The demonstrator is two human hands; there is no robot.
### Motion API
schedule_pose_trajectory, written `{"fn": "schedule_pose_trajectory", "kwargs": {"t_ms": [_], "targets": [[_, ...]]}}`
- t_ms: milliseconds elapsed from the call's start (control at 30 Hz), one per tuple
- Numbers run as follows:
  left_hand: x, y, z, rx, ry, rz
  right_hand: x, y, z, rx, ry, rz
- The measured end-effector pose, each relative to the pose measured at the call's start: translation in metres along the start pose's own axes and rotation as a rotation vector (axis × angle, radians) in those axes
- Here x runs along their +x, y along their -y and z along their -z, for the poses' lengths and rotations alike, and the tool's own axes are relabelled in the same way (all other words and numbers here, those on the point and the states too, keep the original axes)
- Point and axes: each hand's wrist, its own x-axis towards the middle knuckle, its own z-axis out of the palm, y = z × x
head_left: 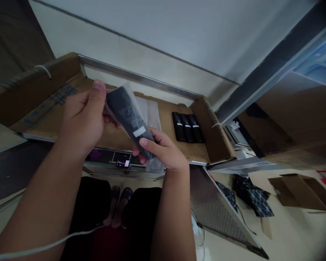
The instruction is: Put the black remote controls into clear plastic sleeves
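Observation:
A long black device [129, 117] with a white label sits inside a clear plastic bag, tilted in front of me; its exact kind I cannot make out. My left hand [88, 112] pinches the upper left end of the bag, thumb up. Lower down, my right hand [163, 146] is wrapped around the other end, with the thumb on top. The loose end of the bag [155, 166] hangs below my right fingers. Three similar black devices [187, 127] with white labels lie side by side on the cardboard to the right. A whitish sheet [152, 110] lies behind my hands.
Cardboard with raised sides [214, 130] lines the work surface. A lit phone [123, 160] lies below the front edge. A perforated metal panel [217, 203] stands out at lower right. An open cardboard box [301, 192] and dark patterned bags [254, 195] are on the floor. A white cable [51, 246] crosses lower left.

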Motion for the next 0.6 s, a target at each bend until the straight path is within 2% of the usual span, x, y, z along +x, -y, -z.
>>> {"fn": "schedule_pose_trajectory", "kwargs": {"t_ms": [133,233,333,433,533,600], "targets": [[-0.001,0.006,0.004,0.126,-0.01,-0.04,0.0,-0.001,0.0,0.011,-0.006,0.01],[-0.003,0.007,0.007,0.262,-0.049,-0.139,0.001,-0.002,0.0,0.017,0.002,-0.005],[-0.005,-0.001,0.008,0.509,-0.066,-0.246,0.002,-0.006,0.003,0.023,0.013,-0.057],[-0.007,-0.011,0.009,0.753,-0.072,-0.297,0.004,-0.01,0.007,0.02,0.018,-0.121],[-0.008,-0.019,0.01,0.838,-0.105,-0.295,0.008,-0.014,0.01,-0.011,0.048,-0.201],[-0.009,-0.024,0.011,0.852,-0.087,-0.291,0.011,-0.015,0.012,-0.048,0.076,-0.235]]}}
